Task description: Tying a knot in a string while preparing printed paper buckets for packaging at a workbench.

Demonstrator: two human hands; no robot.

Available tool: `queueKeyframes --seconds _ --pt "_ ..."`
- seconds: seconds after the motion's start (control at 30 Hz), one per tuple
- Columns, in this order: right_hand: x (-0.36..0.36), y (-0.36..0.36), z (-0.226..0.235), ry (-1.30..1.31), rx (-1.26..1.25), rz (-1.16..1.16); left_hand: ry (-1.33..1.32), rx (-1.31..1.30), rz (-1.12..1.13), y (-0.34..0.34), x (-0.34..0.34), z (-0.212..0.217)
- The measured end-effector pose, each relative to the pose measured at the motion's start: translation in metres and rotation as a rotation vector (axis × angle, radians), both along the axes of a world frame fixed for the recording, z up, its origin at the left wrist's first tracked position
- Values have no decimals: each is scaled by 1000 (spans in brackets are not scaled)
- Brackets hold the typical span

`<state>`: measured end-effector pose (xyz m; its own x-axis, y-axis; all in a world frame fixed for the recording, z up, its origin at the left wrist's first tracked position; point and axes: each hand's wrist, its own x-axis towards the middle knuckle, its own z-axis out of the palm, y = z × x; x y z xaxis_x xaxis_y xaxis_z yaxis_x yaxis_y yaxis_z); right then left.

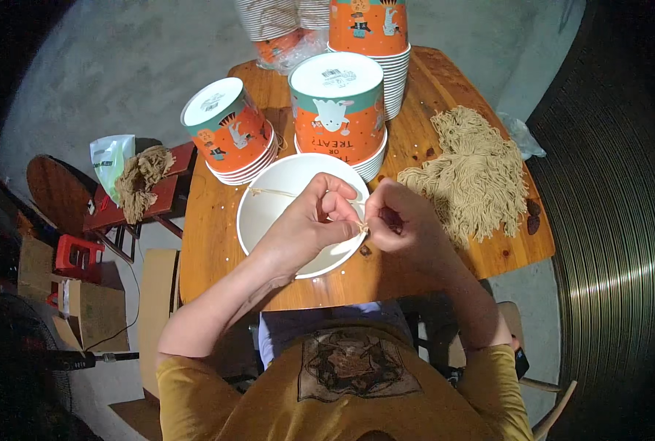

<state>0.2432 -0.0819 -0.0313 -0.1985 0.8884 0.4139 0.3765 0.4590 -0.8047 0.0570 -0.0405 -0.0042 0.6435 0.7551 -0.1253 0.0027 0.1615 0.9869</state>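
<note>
A white-lined paper bucket [260, 224] sits on the table in front of me with its open mouth toward me. A thin tan cord [274, 192] is fixed at the left of its rim and runs across the mouth behind my fingers. My left hand [314, 224] reaches over the bucket, thumb and fingers pinching the cord near the right rim. A small knot or loop of cord shows at the fingertips. My right hand [404, 224] is curled closed beside it, pinching the cord at the same spot; its inner fingers are hidden.
Upside-down stacks of orange printed buckets stand behind: a short one [232, 140], a middle one [338, 121] and a tall one [371, 44]. A heap of tan cords [474, 176] lies on the wooden table [305, 296] at right. A red bench [147, 195] holds more cords.
</note>
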Motion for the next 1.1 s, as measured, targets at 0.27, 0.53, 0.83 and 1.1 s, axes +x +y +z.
queueKeyframes --seconds 0.27,0.53,0.83,1.1 --pt "4 -7 -5 155 -155 15 -15 -85 0 2 -2 -3" --pt "-5 -14 -6 -251 287 -185 36 -20 22 -3 0 2" --pt "-1 -13 1 132 -212 -90 9 33 20 -4 4 2" --pt "3 -12 -2 133 -167 -56 117 281 27 -7 2 3"
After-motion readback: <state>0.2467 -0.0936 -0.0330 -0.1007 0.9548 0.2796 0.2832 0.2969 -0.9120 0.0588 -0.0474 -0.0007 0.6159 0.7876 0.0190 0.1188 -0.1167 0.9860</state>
